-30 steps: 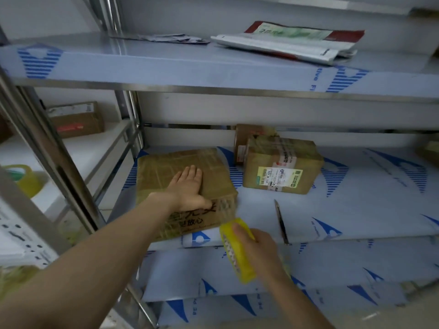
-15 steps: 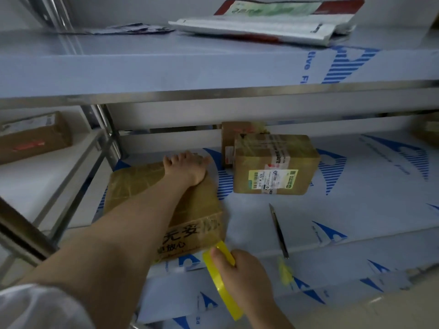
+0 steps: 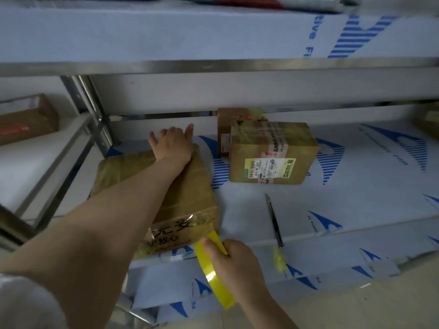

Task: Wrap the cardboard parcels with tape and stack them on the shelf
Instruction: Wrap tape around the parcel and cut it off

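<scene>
Yellow tape roll [image 3: 214,275] pinched in right hand [image 3: 237,267] grip, left hand [image 3: 173,146] spread flat on cardboard parcel [image 3: 187,203], arm outstretched

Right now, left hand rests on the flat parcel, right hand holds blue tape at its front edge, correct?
Wrong colour: the head view shows yellow tape in the right hand at the front edge. The left hand rests on the flat parcel.

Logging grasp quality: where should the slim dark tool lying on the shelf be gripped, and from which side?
Probably its near end, pinched across the narrow sides from the front: the tool lies flat, its length running front to back, that end at the shelf lip.
</scene>
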